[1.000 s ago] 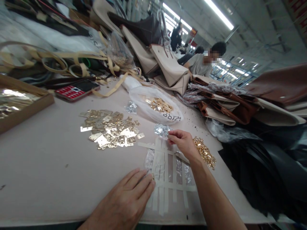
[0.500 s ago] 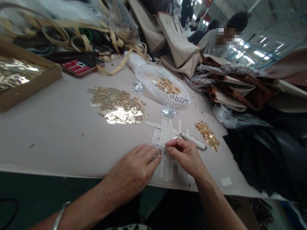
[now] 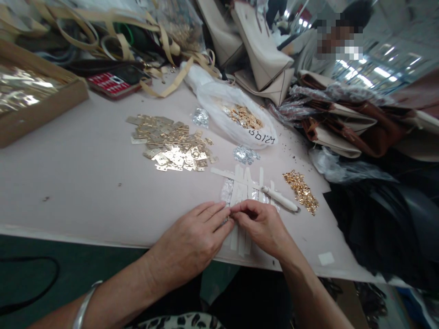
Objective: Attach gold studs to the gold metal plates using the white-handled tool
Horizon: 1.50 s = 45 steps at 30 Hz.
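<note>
My left hand [image 3: 192,240] lies flat on the table near its front edge, fingers stretched out and pressing on a set of white strips [image 3: 240,189] laid in a grid. My right hand [image 3: 262,226] meets it fingertip to fingertip and pinches something small I cannot make out at the strips' near end. Small silver pieces [image 3: 226,189] lie under the strips. A white pen-like tool [image 3: 281,199] rests just beyond my right hand. Further off lies a spread of flat gold metal plates [image 3: 171,146].
A white plastic bag [image 3: 236,116] holds gold parts; a small gold heap [image 3: 302,192] and silver bits [image 3: 245,154] lie near it. A cardboard box [image 3: 37,98] and a red phone [image 3: 113,83] are at the left. Bags, straps and a seated person [image 3: 308,45] crowd the back.
My right hand came back from the silver bits to the strips' near end and met my left hand's fingertips. The view tilted down, showing the table's front edge.
</note>
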Each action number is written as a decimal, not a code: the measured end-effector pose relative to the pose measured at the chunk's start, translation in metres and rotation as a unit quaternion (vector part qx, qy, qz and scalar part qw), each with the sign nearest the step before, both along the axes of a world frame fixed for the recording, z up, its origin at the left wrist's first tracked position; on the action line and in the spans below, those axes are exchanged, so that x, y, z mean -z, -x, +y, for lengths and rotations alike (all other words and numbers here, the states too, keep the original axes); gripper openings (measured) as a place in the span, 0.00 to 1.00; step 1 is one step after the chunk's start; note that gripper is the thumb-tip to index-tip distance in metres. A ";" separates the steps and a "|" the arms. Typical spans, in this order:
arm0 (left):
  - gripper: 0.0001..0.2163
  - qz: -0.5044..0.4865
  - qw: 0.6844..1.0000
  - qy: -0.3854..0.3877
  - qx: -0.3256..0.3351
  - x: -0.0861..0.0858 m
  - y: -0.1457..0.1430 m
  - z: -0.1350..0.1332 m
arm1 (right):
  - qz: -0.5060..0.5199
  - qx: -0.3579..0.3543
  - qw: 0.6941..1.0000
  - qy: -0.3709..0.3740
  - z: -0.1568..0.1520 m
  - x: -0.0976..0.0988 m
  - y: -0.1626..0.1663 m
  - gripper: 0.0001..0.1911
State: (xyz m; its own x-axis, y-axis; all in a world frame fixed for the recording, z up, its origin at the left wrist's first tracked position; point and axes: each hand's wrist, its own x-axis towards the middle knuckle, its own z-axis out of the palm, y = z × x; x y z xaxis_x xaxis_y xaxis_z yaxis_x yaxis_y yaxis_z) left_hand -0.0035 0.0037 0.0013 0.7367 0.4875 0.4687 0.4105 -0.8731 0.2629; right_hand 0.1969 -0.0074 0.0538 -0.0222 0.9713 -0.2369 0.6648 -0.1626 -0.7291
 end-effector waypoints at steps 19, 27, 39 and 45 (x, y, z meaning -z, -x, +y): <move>0.14 -0.012 1.000 0.002 0.005 -0.002 0.000 0.001 | -0.069 -0.101 0.992 0.002 0.014 -0.011 -0.006 0.11; 0.14 -0.007 1.000 0.023 0.017 0.000 0.000 0.002 | -0.253 -0.259 0.932 -0.010 0.034 -0.032 0.005 0.12; 0.11 -0.016 1.000 0.011 0.020 -0.003 0.000 0.003 | -0.347 -0.355 0.868 0.018 0.057 -0.046 0.027 0.14; 0.11 -0.011 1.000 0.003 0.014 -0.002 0.000 0.002 | -0.129 -0.198 0.972 0.004 0.046 -0.036 -0.018 0.11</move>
